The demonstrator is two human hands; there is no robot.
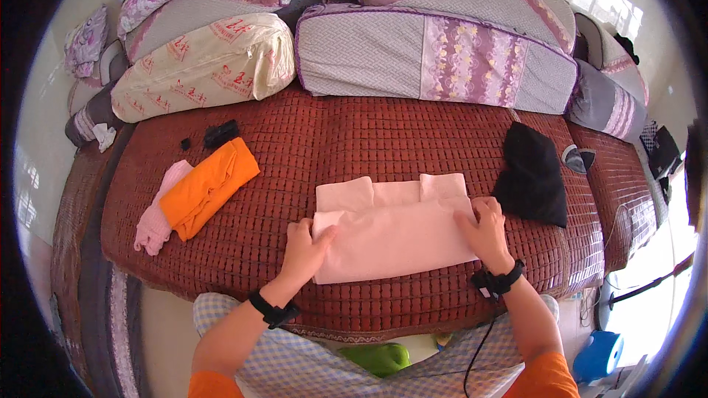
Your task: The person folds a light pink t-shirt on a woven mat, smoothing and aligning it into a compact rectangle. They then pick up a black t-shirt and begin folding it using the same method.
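A pink garment (395,240), partly folded into a wide strip, lies on the brown tile seat mat (365,149) before me. Its two upper corners stick out beyond the folded part on the far side. My left hand (307,249) grips the left edge, thumb on top of the cloth. At the right edge, my right hand (487,229) pinches the fabric between thumb and fingers. Both wrists carry black straps. The undersides of the fingers are hidden.
To the left lie a folded orange cloth (210,188), a pink knitted cloth (160,226) and a black object (221,134). A black cloth (534,174) lies right. Behind are a patterned cushion (365,55) and a cream plastic-covered cushion (193,77). A cable hangs from my right wrist.
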